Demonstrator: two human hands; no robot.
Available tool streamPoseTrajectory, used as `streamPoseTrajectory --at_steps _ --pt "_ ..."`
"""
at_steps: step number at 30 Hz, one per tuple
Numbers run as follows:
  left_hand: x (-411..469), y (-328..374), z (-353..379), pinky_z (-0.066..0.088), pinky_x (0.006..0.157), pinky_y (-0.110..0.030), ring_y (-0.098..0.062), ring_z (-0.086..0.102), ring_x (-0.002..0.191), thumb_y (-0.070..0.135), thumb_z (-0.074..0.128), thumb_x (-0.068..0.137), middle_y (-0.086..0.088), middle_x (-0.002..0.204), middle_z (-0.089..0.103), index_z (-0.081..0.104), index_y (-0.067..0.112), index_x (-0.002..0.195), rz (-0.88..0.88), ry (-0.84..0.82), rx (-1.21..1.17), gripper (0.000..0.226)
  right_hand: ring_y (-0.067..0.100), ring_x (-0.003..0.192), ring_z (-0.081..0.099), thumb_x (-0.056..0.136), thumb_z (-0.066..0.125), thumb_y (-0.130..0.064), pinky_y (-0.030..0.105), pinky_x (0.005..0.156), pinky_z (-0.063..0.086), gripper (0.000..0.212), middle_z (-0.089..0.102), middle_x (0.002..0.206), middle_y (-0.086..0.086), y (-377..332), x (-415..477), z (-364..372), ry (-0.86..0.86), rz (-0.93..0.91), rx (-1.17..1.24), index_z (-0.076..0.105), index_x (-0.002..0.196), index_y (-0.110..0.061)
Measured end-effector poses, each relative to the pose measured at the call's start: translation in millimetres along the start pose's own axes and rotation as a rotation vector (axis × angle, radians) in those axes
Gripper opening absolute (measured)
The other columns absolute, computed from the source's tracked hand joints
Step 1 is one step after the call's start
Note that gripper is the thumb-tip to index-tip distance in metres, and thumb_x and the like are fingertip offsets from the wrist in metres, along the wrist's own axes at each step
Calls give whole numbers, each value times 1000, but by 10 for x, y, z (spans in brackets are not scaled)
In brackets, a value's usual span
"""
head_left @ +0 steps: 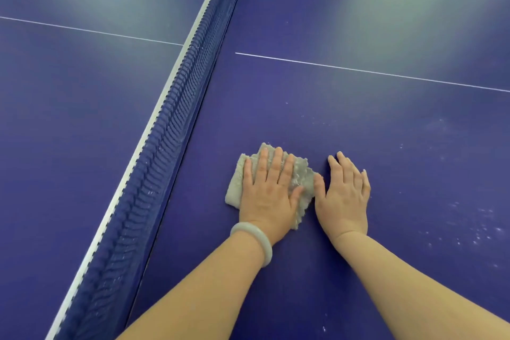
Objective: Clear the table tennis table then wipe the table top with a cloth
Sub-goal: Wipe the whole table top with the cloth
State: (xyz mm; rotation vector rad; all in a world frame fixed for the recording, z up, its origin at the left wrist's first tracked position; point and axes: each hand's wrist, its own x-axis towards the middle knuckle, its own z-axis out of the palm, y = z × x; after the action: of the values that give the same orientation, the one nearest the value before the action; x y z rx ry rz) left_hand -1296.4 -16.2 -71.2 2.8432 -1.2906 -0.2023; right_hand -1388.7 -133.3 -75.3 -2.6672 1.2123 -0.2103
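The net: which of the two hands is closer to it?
Left. The left hand presses flat on the cloth just beside the net; the right hand lies on the table farther away.

Two hands are showing: one left hand and one right hand. One cloth is lying on one table. One net is crossing it. One bracelet is circling a wrist. Two white lines are running across, one on each side of the net.
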Motion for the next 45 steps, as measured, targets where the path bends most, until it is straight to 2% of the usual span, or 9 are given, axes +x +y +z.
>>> streamPoseTrajectory --at_steps 4,8,11,14,17,23,34,40,45 --pt "-554 -99 47 12 119 -56 -26 -8 152 51 12 102 -3 166 2 8 22 158 150 3 -10 63 18 148 20 100 29 -47 40 124 1 60 29 159 1 1 -5 -46 -8 -2 8 36 150 -15" --pt "-854 -580 29 22 116 -56 -26 9 152 54 18 100 -3 163 18 25 22 156 -7 -21 -19 64 20 145 24 102 38 -39 37 122 2 49 35 156 1 36 0 -74 -23 27 93 44 145 -17" --pt "-568 -793 -25 8 120 -54 -23 -8 152 57 2 95 0 165 4 7 27 157 -161 -37 21 69 26 130 39 102 41 -35 45 115 16 37 51 140 6 87 296 -161 33 67 212 57 130 -16" --pt "-159 -886 -31 -7 120 -51 -21 -23 148 59 -12 89 3 165 -10 -10 29 154 -249 4 18 72 28 141 31 102 37 -37 45 119 8 50 40 152 10 156 587 -211 52 114 156 45 144 -11" --pt "261 -953 -63 -7 120 -51 -22 -20 149 59 -9 91 2 165 -8 -4 28 156 -272 34 18 73 24 147 20 102 32 -42 47 122 1 57 28 159 9 215 667 -124 21 123 59 35 151 -12" --pt "1027 -1097 -193 -6 121 -52 -21 -14 151 59 10 98 2 166 -4 0 27 157 -296 33 -33 67 24 144 23 97 21 -52 47 122 3 65 32 156 7 201 649 -12 64 108 21 40 149 -19" --pt "2421 -1340 -340 -6 121 -50 -19 -12 151 58 13 99 5 165 -4 2 28 157 -155 -6 -33 66 20 146 19 95 17 -56 46 123 1 68 28 157 3 210 675 -14 34 123 -46 37 151 -20" --pt "2795 -1205 -435 -6 121 -50 -19 -12 151 60 13 99 5 165 -3 3 28 157 -139 -43 -60 67 19 147 17 97 17 -56 45 123 0 66 27 158 3 194 684 -13 15 125 -44 36 151 -21" --pt "2325 -560 -338 -6 120 -50 -18 -8 151 61 11 97 7 165 3 6 30 157 253 -45 8 67 19 147 18 94 15 -57 46 123 1 71 28 158 3 173 678 -60 5 134 -36 37 151 -21"
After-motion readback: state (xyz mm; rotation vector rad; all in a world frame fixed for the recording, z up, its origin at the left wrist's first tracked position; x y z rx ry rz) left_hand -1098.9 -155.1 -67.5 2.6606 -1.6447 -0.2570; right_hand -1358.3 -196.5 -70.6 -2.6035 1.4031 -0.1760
